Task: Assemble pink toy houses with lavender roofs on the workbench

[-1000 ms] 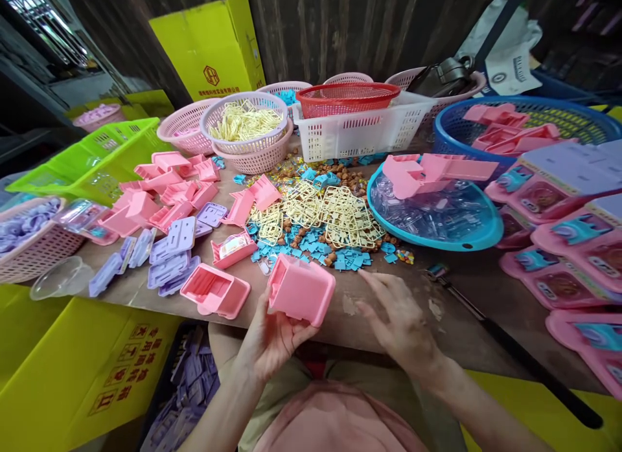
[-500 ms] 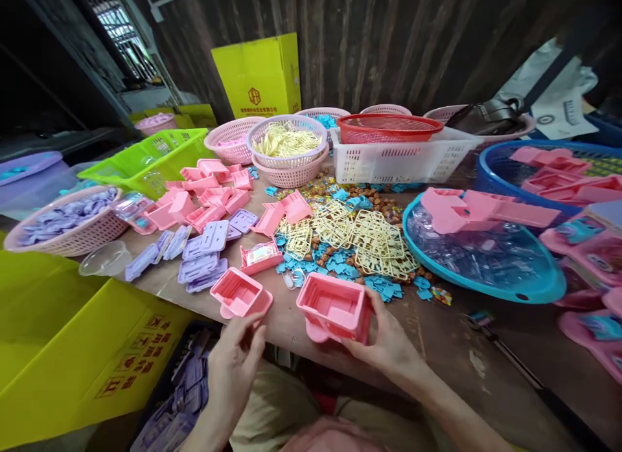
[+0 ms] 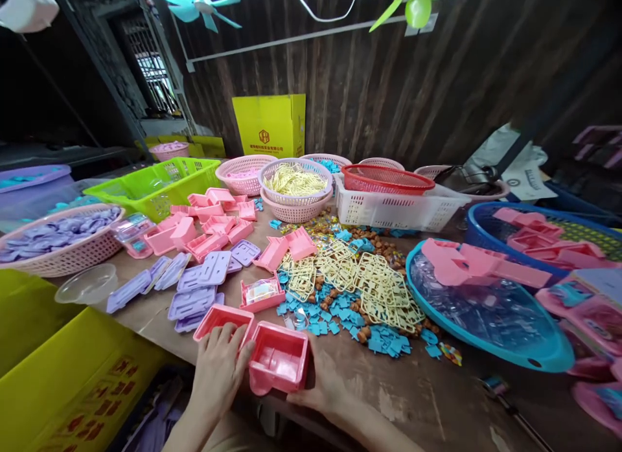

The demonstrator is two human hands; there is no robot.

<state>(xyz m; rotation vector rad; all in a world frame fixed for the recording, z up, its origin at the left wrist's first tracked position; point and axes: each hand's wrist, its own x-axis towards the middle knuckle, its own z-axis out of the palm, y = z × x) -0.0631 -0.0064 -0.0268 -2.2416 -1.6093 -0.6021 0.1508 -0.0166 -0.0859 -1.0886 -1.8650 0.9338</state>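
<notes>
Two open-topped pink plastic boxes stand side by side at the table's front edge. The fingers of my left hand [image 3: 216,364] reach over the near rim of the left pink box [image 3: 207,322] and grip it, covering part of its inside. On the right, my right hand [image 3: 323,381] clasps the other pink box [image 3: 279,355] by its side, thumb low at the near face. Just behind them lies a pink tray part [image 3: 262,293] with a printed insert. Purple flat plates [image 3: 194,303] are stacked to the left.
Cream lattice frames [image 3: 383,283] and small blue pieces [image 3: 389,340] are heaped mid-table. A turquoise basin [image 3: 534,358] of clear parts sits right, beside a dark-handled rod [image 3: 510,410]. Baskets line the back. A yellow carton [image 3: 72,374] stands at the near left.
The view has tilted up. The right box has come close beside the left one, still in my right hand. My left hand has moved from the left box's near edge to over its rim.
</notes>
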